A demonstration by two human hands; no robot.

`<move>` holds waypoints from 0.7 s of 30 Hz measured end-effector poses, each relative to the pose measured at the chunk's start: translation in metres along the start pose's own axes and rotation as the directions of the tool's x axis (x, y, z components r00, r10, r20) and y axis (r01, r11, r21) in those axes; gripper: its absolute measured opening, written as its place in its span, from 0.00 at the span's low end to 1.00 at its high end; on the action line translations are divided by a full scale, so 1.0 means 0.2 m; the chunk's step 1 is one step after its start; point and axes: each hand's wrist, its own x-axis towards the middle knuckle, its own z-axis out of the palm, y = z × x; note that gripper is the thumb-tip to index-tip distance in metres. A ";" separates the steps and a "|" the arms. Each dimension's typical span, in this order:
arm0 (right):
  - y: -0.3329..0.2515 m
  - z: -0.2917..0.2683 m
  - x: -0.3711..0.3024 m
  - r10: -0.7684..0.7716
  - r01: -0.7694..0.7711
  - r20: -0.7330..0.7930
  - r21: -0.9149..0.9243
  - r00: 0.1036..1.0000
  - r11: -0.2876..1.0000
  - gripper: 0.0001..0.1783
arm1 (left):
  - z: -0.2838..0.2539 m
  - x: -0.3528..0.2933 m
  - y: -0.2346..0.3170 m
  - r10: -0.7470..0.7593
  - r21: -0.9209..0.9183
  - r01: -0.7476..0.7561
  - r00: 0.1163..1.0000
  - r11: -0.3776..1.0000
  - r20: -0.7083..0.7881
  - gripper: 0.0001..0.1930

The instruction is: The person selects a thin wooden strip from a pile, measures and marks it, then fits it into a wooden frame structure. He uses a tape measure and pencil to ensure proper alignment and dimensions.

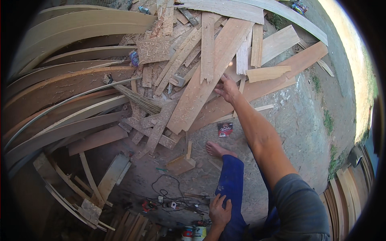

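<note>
Wide board point(196, 102): not yet lifted. Your right hand point(228, 89), fingers parted, is at its edge; your left hand point(220, 211), half-spread, holds nothing.

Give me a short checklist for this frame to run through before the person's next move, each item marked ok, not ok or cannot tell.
1. Right hand firmly gripping the wide plank: cannot tell; its fingers are at the plank's edge.
2. Left hand at the plank too: not ok; it is down by the blue trouser leg.
3. Wide plank uncovered: not ok; a narrower board overlaps it.
4. Foot protected: not ok; it is bare.
5. Tangled cable away from the wide plank: ok; it lies apart on the ground.
</note>
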 end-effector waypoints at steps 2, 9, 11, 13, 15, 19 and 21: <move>-0.02 -0.02 0.01 0.004 -0.004 -0.009 -0.045 1.000 0.999 0.20 | 0.00 0.00 0.01 0.002 0.009 -0.002 1.000 1.000 0.007 0.19; 0.00 -0.07 -0.01 -0.076 0.065 -0.031 -0.257 0.997 0.964 0.16 | -0.02 0.01 0.00 0.036 0.029 -0.036 0.999 0.999 0.026 0.19; 0.10 -0.09 -0.17 -0.142 0.120 -0.094 -0.209 0.985 0.971 0.19 | 0.02 0.01 -0.02 0.053 0.017 -0.053 0.998 0.998 0.025 0.19; 0.19 -0.09 -0.36 -0.165 0.162 -0.250 -0.034 0.954 0.986 0.19 | 0.05 -0.03 -0.04 0.035 -0.003 -0.035 0.999 0.999 0.031 0.20; 0.26 -0.24 -0.41 -0.190 0.276 -0.375 0.192 0.907 0.942 0.20 | 0.02 -0.02 -0.03 0.040 0.037 -0.042 0.998 0.998 0.047 0.20; 0.26 -0.37 -0.50 -0.152 0.232 -0.431 0.139 0.889 0.963 0.15 | 0.04 -0.04 -0.06 0.033 0.027 -0.034 0.997 0.999 0.064 0.20; 0.23 -0.45 -0.53 -0.011 0.091 -0.256 0.303 0.967 0.949 0.13 | 0.05 -0.05 -0.08 0.031 0.018 -0.032 0.998 0.999 0.057 0.20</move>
